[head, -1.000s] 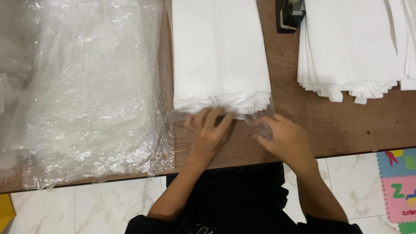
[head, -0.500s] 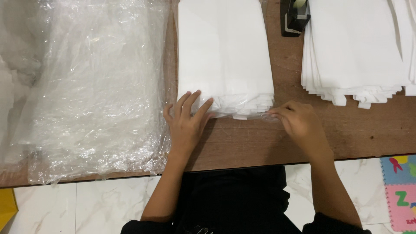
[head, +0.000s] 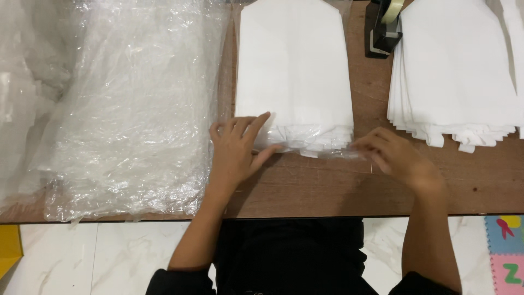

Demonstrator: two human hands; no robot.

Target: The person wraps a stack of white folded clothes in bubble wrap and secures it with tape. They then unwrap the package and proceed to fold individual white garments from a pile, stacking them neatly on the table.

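Observation:
A stack of white paper bags (head: 295,76) in a clear plastic wrap lies on the brown wooden table (head: 327,186) in front of me. My left hand (head: 236,146) lies flat, fingers spread, on the wrap at the stack's near left corner. My right hand (head: 396,155) pinches the loose clear plastic edge (head: 333,150) at the stack's near right corner.
A big pile of crumpled clear plastic bags (head: 120,109) covers the table's left side. Another stack of white paper bags (head: 456,76) lies at the right. A black tape dispenser (head: 385,30) stands between the stacks. White tiled floor and a coloured foam mat (head: 505,246) lie below.
My left hand slid left to the stack's left corner and flattened. My right hand moved right along the near edge, pulling the plastic taut.

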